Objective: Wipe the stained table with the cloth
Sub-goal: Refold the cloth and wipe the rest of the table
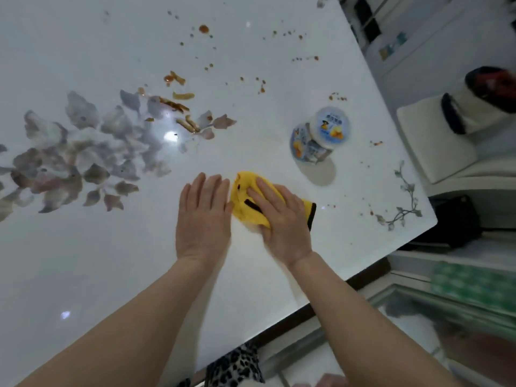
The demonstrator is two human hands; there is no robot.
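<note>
A glossy white table (83, 275) with a printed grey flower pattern carries brown-orange sauce spots (203, 29) and food scraps (183, 107) across its far half. A yellow cloth (245, 196) with a dark edge lies bunched on the table near the right front. My right hand (282, 216) presses flat on top of the cloth, fingers spread. My left hand (203, 216) rests palm down on the bare table right beside the cloth, its fingers together, touching the cloth's left edge.
A small lidded plastic tub (318, 135) with a blue and yellow label stands just beyond the cloth to the right. Small crumbs (377, 143) dot the right side. The table's right edge (391, 263) runs diagonally; a white chair (435, 146) stands past it.
</note>
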